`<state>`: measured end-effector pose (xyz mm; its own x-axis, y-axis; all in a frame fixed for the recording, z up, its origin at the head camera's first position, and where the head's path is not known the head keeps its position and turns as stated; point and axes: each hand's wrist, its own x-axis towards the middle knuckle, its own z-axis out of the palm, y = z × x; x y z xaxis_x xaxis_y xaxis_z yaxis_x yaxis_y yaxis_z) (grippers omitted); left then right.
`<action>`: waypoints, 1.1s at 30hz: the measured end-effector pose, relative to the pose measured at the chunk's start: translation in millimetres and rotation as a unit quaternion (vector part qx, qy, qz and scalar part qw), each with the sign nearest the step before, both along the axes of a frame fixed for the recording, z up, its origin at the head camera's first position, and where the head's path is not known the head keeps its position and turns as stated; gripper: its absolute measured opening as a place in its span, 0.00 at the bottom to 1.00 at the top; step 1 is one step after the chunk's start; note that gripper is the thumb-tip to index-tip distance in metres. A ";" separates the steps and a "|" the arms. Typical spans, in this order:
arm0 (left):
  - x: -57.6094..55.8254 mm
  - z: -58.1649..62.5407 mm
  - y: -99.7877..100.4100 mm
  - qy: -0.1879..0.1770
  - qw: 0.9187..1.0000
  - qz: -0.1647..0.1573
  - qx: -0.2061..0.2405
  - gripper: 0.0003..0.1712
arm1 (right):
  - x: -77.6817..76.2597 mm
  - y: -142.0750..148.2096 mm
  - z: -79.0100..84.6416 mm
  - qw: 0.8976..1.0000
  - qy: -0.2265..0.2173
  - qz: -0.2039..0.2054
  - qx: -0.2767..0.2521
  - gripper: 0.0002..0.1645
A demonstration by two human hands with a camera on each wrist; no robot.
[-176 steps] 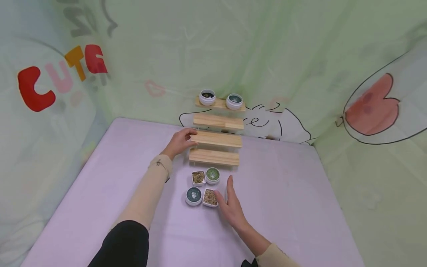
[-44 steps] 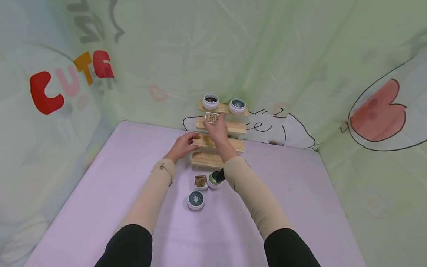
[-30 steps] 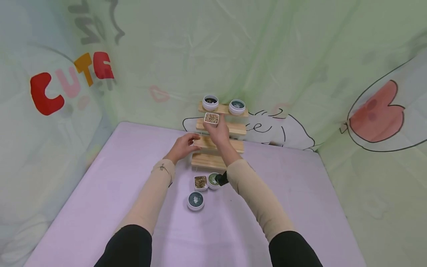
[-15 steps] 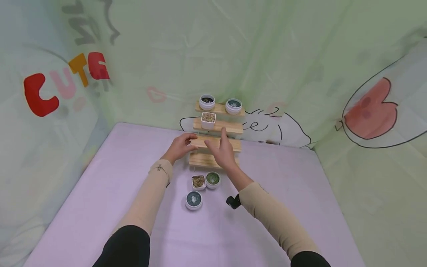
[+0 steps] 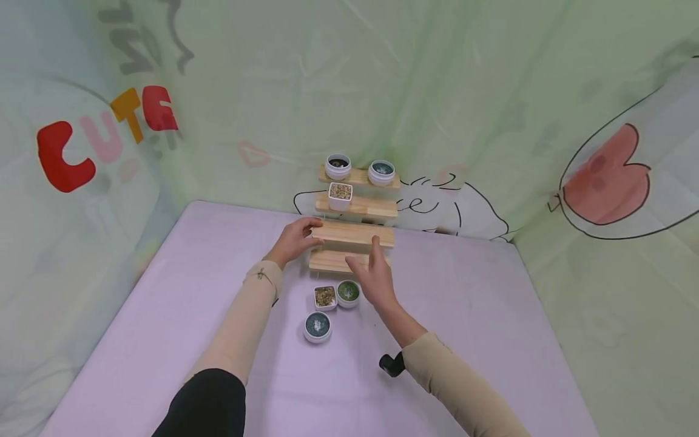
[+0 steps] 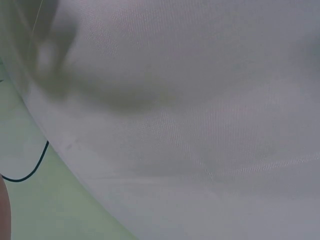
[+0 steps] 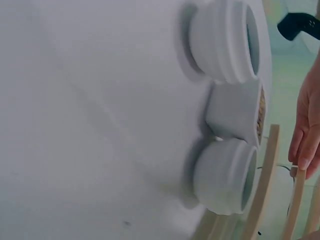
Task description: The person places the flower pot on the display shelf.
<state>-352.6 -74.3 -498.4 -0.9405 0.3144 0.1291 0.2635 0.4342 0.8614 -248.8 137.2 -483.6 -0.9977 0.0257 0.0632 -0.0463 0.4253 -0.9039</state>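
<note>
My left hand (image 5: 295, 241) grips the left end of a tiered wooden shelf stand (image 5: 354, 233), thumb and fingers at the third board from the top. The right wrist view also shows this left hand (image 7: 309, 127) against a board edge. A square white pot with pale gravel (image 5: 340, 200) stands on the left of the second board. My right hand (image 5: 377, 280), holding nothing, hovers before the lowest board with thumb and fingers apart. Below it sit a round pot with green filling (image 5: 348, 294), a square gravel pot (image 5: 325, 297) and a round dark-teal pot (image 5: 317, 326).
Two round white pots, one dark-filled (image 5: 338, 167) and one teal-filled (image 5: 381, 173), occupy the top board. A lilac cloth (image 5: 464, 340) covers the table. Printed green curtains (image 5: 262, 79) hang behind and at both sides. A black wrist camera (image 5: 392, 365) juts from the right sleeve.
The right hand carried the square pale-gravel pot from the table to the second board and let go. It has since drawn back toward the table pots. The left hand stays on the stand.
</note>
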 end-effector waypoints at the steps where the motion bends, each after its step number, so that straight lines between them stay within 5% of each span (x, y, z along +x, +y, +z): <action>1: -0.1 -0.3 0.2 0.001 1.000 0.001 0.000 0.27 | 4.0 1.0 -2.4 1.000 0.001 0.001 0.001 0.55; 10: 0.8 2.1 0.3 -0.002 1.000 0.002 -0.007 0.26 | 37.4 4.8 -25.2 1.000 0.018 0.000 0.021 0.57; 19: 1.1 3.1 0.4 0.001 1.000 -0.001 -0.002 0.26 | 59.2 5.3 -56.7 1.000 -0.009 0.007 0.021 0.57; 33: 1.0 0.8 -0.1 0.009 1.000 -0.001 0.000 0.27 | 48.2 -7.0 -80.9 1.000 0.003 0.010 0.027 0.55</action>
<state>-351.7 -74.4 -497.6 -0.9374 0.3164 0.1455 0.2792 0.4330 0.8571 -200.6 130.2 -564.5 -0.9975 0.0031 0.0710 -0.0611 0.4718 -0.8796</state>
